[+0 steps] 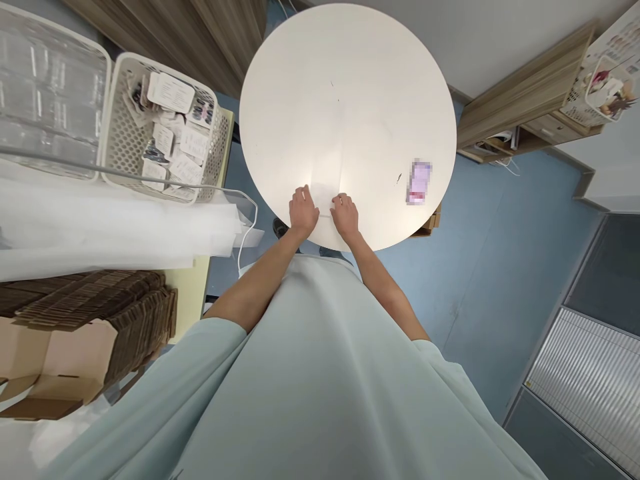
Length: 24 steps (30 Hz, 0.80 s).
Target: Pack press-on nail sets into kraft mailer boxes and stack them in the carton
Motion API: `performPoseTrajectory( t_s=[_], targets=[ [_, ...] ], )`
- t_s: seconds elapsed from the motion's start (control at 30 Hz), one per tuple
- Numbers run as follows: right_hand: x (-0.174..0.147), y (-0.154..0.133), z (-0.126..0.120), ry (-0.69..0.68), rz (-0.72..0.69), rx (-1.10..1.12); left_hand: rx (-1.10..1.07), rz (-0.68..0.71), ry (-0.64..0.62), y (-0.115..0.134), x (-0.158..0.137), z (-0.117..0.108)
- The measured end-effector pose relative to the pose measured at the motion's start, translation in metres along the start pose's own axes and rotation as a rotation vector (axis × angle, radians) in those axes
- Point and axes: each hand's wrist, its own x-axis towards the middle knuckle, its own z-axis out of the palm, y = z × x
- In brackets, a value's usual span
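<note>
A thin, pale, see-through sheet [327, 167] lies flat on the round white table [285, 100], hard to tell from the tabletop. Its near end reaches between my two hands. At its left edge is my left hand [303, 213], fingers bent and thumb side against the sheet. On the opposite edge, my right hand [345, 217] has its fingers curled, with thumb and fingertips at the sheet's margin. Both hands rest low over the table's near rim. Farther right on the tabletop lies a pixelated pinkish-purple rectangular object [419, 181], apart from my hands.
At left stand a white basket [113, 143] of small printed cards and a bin of clear plastic boxes [50, 87]. Below them are a white wrapping roll [115, 227] and stacked brown cardboard boxes [140, 333]. A white cable [256, 213] hangs nearby. A wooden cabinet [520, 87] stands right.
</note>
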Motion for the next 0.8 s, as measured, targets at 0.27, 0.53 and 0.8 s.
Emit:
performPoseTrajectory(
  t_s=[0.27, 0.53, 0.8],
  targets=[
    [-0.005, 0.010, 0.006, -0.133, -0.205, -0.028, 0.136, 0.432, -0.255, -0.003, 0.005, 0.003],
    [-0.056, 0.024, 0.021, -0.201, -0.279, -0.011, 0.178, 0.521, -0.354, -0.031, -0.043, -0.005],
    [-0.082, 0.024, 0.025, -0.127, -0.098, 0.186, 0.016, 0.302, -0.359, -0.036, -0.057, -0.011]
  ],
)
